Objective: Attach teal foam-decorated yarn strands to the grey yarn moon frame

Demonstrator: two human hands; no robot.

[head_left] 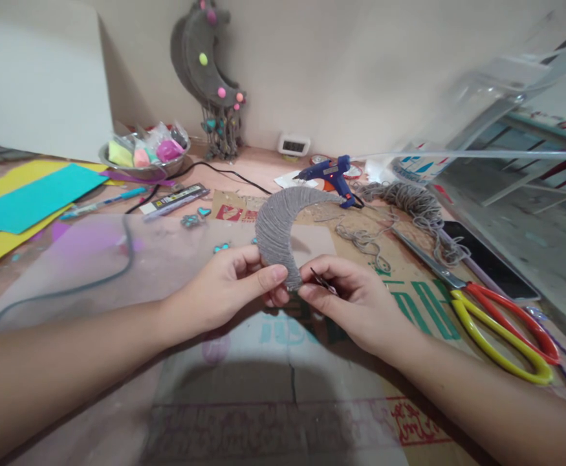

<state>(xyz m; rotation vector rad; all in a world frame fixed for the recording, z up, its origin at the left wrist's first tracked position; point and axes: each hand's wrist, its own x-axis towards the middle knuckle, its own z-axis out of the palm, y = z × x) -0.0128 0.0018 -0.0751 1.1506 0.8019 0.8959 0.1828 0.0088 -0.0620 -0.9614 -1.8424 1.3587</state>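
Observation:
A crescent moon shape (pixel 275 226) wrapped in grey yarn stands tilted up in front of me, its upper tip pointing right. My left hand (pixel 227 281) is closed on its lower part, thumb in front and fingers behind. My right hand (pixel 360 301) is closed beside the lower tip, its thumb and forefinger close against the yarn. Between the right fingers sits a small dark pointed tool (pixel 322 281); its exact kind is hard to make out. Under both hands lies a printed cardboard sheet (pixel 428 388), partly covered by a translucent sheet (pixel 93 291).
Scissors (pixel 450 275) with red and yellow handles lie right, near a phone (pixel 491 255) and a grey yarn bundle (pixel 409 200). Behind stand a blue glue gun (pixel 328 171), a small clock (pixel 293 144), a bowl (pixel 141 171) and a decorated grey moon (pixel 195 71). Coloured sheets (pixel 44 197) lie left.

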